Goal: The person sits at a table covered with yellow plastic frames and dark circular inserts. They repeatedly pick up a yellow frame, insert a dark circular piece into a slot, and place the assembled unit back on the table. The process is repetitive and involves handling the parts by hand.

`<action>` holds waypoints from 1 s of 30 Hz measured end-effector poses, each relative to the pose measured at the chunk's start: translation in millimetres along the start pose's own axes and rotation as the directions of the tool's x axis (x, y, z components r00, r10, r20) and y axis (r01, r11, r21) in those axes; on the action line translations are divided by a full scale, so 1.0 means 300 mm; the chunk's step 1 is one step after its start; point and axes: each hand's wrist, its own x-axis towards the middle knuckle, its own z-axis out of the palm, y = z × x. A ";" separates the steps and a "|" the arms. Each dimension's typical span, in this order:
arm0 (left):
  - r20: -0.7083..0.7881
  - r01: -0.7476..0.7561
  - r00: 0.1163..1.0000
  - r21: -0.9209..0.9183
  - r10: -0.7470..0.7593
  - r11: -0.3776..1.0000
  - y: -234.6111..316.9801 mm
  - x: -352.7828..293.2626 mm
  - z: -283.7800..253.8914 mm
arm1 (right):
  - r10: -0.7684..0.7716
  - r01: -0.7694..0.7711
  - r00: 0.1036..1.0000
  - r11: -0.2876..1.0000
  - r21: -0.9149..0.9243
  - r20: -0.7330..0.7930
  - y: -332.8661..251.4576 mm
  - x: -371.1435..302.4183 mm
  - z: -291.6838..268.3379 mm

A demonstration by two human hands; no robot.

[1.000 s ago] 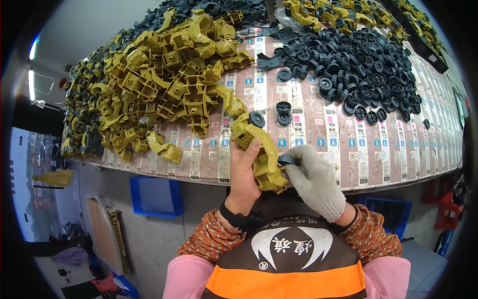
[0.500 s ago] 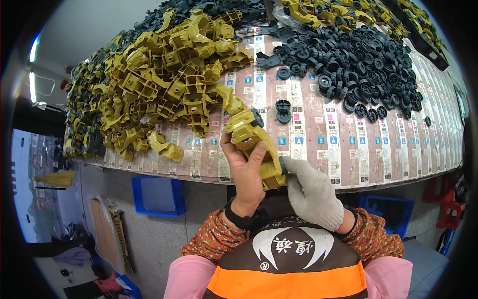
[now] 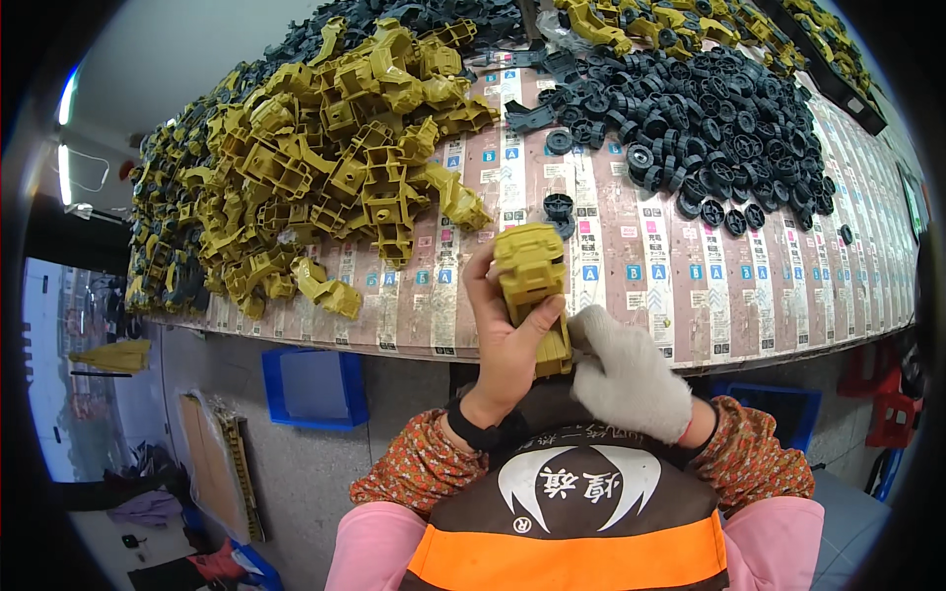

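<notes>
My bare left hand (image 3: 506, 357) grips a yellow plastic toy vehicle body (image 3: 532, 264) just past the table's near edge, its thumb lying along the near side. At the body's lower right side is my right hand (image 3: 633, 382) in a pale knitted glove, its fingers bent in against the yellow plastic. Whatever those gloved fingertips pinch is hidden. Beyond the held body, a couple of loose black toy wheels (image 3: 559, 207) lie on the table, partly covered by it.
A heap of yellow toy bodies (image 3: 345, 177) covers the table's left side. Black wheels (image 3: 729, 128) are piled at the right. Yellow and dark parts fill a black tray (image 3: 838, 84) at the far right. Below the table edge stand blue bins (image 3: 271, 389) and red stools (image 3: 892, 424).
My left hand has shifted slightly right and turned the toy body more upright. The black wheel seen on its upper right side is out of sight now. My gloved hand stays against the lower part.
</notes>
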 end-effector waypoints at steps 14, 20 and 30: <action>0.381 0.631 0.722 -0.019 -0.578 0.775 0.180 0.104 -0.189 | 0.190 -0.225 0.974 0.846 0.484 0.121 0.068 0.074 -0.164; 0.153 0.440 0.898 -0.280 -0.413 0.853 0.094 0.005 -0.191 | 0.362 -0.319 0.929 0.686 0.654 0.074 0.019 0.068 -0.079; 0.034 0.383 0.915 -0.386 -0.402 0.839 0.050 0.038 -0.232 | 0.033 -0.132 0.978 0.864 -0.486 -0.206 0.106 0.483 -0.136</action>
